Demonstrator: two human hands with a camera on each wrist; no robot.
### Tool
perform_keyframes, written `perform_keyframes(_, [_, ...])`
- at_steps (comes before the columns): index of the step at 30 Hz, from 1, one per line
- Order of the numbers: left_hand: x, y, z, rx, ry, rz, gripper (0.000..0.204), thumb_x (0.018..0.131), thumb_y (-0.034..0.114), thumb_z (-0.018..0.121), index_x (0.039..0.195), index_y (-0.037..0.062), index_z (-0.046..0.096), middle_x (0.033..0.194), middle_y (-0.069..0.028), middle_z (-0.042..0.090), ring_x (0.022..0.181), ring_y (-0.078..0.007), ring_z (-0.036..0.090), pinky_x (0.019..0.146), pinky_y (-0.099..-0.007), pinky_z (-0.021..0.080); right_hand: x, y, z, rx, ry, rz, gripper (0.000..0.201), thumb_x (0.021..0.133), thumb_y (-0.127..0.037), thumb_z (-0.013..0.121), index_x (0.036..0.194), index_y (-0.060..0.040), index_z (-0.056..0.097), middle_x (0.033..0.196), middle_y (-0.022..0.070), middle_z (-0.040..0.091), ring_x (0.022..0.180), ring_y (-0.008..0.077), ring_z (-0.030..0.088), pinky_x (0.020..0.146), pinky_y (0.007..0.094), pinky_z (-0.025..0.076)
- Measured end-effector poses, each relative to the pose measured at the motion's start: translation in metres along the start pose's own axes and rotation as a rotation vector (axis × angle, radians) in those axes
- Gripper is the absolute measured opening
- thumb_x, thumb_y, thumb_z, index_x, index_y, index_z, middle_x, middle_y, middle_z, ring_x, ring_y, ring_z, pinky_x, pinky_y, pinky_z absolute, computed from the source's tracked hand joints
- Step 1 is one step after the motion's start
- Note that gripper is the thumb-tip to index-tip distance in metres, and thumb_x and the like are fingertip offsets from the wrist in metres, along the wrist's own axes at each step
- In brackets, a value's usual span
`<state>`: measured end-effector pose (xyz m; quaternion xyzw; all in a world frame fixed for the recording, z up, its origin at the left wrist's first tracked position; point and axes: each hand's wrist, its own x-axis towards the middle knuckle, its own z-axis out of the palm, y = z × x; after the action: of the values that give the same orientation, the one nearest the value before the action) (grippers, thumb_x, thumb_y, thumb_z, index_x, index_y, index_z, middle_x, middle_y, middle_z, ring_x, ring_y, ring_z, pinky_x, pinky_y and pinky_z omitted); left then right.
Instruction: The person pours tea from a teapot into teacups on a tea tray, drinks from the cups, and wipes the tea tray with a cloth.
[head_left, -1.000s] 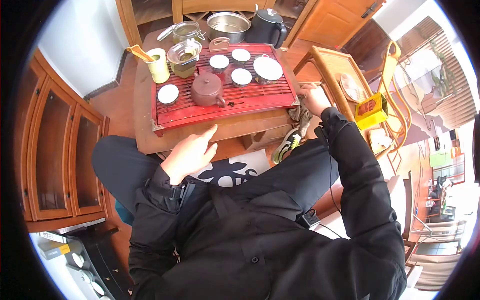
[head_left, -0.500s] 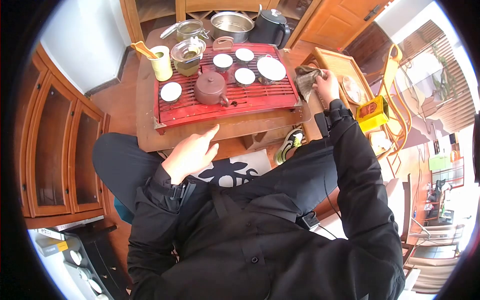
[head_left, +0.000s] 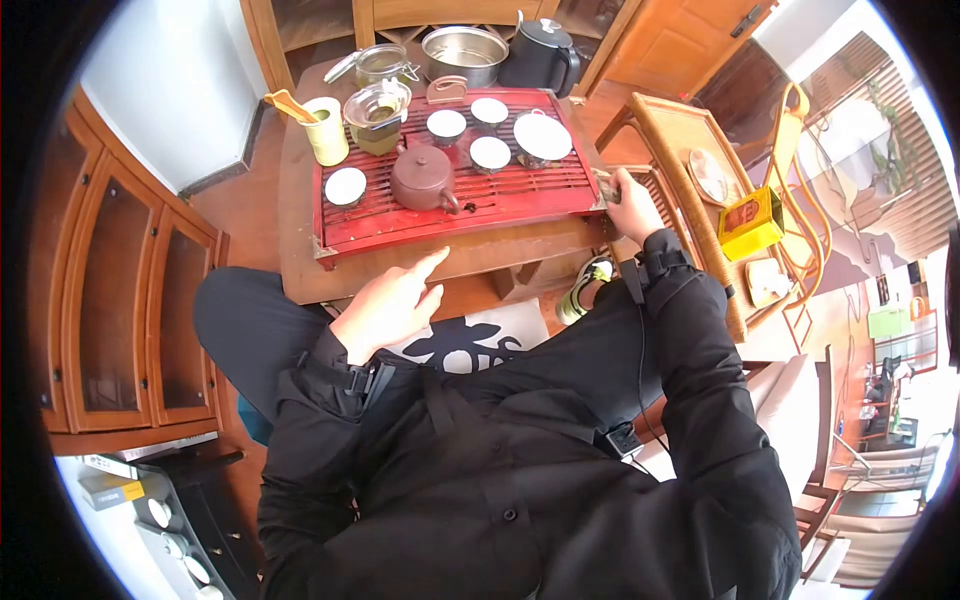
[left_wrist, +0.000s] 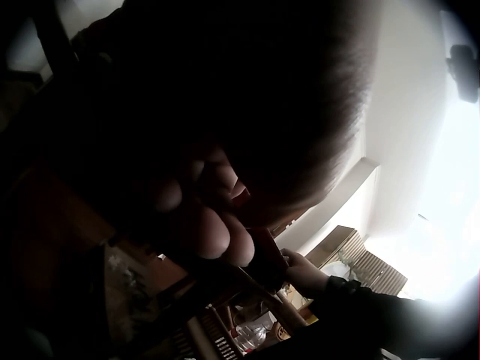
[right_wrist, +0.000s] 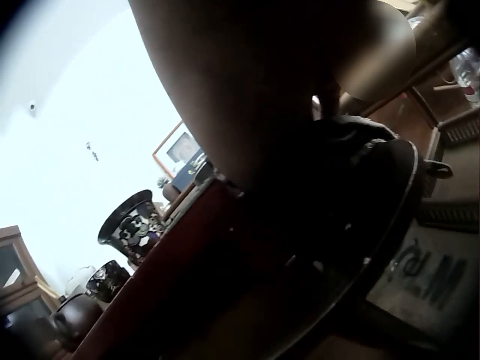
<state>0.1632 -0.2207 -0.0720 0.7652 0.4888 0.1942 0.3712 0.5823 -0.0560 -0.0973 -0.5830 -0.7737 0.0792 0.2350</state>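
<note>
The right hand is at the right front corner of the red slatted tray, fingers bent round a grey-brown cloth, mostly hidden by them. In the right wrist view that area is very dark. The left hand hovers before the table's front edge, holding nothing, index finger and thumb extended. On the tray stand a brown teapot, several white-topped cups, a larger white-topped vessel and a glass pitcher with a strainer. Dark fingers show in the left wrist view.
Behind the tray are a steel bowl, a black kettle and a glass jar. A pale green holder contains wooden tools. To the right, a wooden rack stands near a yellow tin.
The right hand first lifted the cloth up beside the tray's right edge, then lowered it toward the front corner. The left hand has barely moved.
</note>
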Motion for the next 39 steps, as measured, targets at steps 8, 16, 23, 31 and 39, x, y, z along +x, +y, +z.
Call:
perform_keyframes(8, [0.005,-0.007,0.006,-0.034,0.018,0.039,0.056,0.098,0.011,0.056,0.152,0.0058,0.040,0.070,-0.0121,0.065,0.059,-0.0249,0.062,0.063,-0.0376,0.050,-0.032,-0.030,0.000,0.010,0.074,0.070,0.044,0.081,-0.007,0.070,0.121,-0.0037,0.051,0.102,0.0258,0.069,0.103,0.0450,0.064,0.091,0.0498,0.051])
perform_keyframes(16, [0.006,-0.005,0.007,-0.081,0.060,0.080,0.057,0.095,0.010,0.059,0.150,0.0045,0.041,0.074,-0.0136,0.065,0.062,-0.0284,0.062,0.064,-0.0398,0.049,-0.050,-0.050,0.005,-0.049,0.194,0.216,0.034,0.081,-0.016,0.073,0.110,-0.0010,0.062,0.094,0.0251,0.071,0.093,0.0420,0.069,0.083,0.0468,0.055])
perform_keyframes(23, [0.007,-0.009,0.010,-0.072,0.065,0.087,0.059,0.095,0.010,0.060,0.150,0.0057,0.041,0.074,-0.0142,0.065,0.062,-0.0293,0.062,0.062,-0.0408,0.049,-0.052,-0.053,0.014,0.082,0.260,0.473,0.045,0.082,-0.025,0.075,0.116,0.0016,0.065,0.093,0.0230,0.073,0.092,0.0354,0.072,0.085,0.0407,0.056])
perform_keyframes(31, [0.006,-0.010,0.010,-0.052,0.077,0.110,0.060,0.094,0.011,0.061,0.151,0.0063,0.041,0.075,-0.0138,0.066,0.062,-0.0294,0.063,0.062,-0.0410,0.049,-0.073,-0.075,0.030,1.110,0.317,0.649,0.062,0.095,-0.019,0.072,0.140,0.0096,0.041,0.127,0.0127,0.059,0.107,0.0178,0.064,0.094,0.0310,0.055])
perform_keyframes(39, [0.006,-0.012,0.010,0.011,0.059,0.134,0.060,0.098,0.009,0.058,0.154,0.0061,0.036,0.079,-0.0089,0.067,0.062,-0.0190,0.062,0.063,-0.0341,0.051,-0.079,-0.068,0.037,0.677,0.245,0.563,0.047,0.086,-0.009,0.078,0.125,0.0073,0.058,0.108,0.0152,0.071,0.101,0.0206,0.069,0.087,0.0319,0.055])
